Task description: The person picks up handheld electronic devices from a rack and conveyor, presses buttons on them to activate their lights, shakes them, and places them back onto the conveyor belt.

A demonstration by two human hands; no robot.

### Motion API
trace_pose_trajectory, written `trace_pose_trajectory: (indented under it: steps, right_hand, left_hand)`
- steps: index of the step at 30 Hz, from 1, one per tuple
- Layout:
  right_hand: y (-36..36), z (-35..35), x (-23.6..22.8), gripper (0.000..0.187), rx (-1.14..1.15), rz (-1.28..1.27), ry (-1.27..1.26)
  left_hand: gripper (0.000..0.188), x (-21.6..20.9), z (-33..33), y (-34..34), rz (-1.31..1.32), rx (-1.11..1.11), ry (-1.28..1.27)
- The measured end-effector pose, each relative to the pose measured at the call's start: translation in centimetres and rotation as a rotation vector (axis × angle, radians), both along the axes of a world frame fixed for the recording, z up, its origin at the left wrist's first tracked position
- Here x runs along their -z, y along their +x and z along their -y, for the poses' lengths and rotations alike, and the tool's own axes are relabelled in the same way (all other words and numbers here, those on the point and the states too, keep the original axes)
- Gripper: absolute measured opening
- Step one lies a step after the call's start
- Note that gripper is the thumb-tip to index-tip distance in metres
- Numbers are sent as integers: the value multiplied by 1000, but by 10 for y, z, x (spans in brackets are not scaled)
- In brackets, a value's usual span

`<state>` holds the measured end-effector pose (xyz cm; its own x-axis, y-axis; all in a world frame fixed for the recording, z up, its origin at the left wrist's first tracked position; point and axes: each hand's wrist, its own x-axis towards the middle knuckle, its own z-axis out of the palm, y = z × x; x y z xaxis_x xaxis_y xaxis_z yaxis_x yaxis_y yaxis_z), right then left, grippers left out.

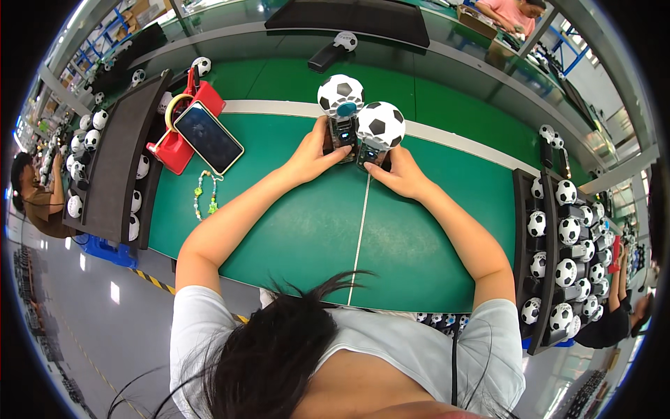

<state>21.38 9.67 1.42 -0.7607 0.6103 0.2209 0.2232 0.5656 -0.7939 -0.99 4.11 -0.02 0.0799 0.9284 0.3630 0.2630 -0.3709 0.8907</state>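
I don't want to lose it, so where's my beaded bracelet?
In the head view, the beaded bracelet lies on the green tabletop at left, below the smartphone.

The left grip [314, 153] held one ball-topped device [341, 96] just left of and slightly beyond a second device [381, 126] in the right grip [405, 174], both over the far part of the worktop [300, 234]. Left of the left grip, a phone [209, 137] rested against a stand [173, 152], a bracelet [213, 207] lay nearer the person, and a rack [115, 167] stood farther left. Right of the right grip stood another rack [551, 265] carrying more devices [569, 230], while beyond both grips a lone device [326, 56] lay past the worktop's far edge.
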Motion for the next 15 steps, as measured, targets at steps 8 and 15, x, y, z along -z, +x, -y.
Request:
trace_pose_trajectory:
  steps: [8, 15]
  right_hand:
    - [0, -2, 11, 53, 26, -76, 20]
    - [0, 2, 5, 52, 12, -24, -58]
  left_hand:
    - [62, 0, 1, -1, -79, -27, 12]
    - [62, -3, 7, 3, -78, -29, 84]
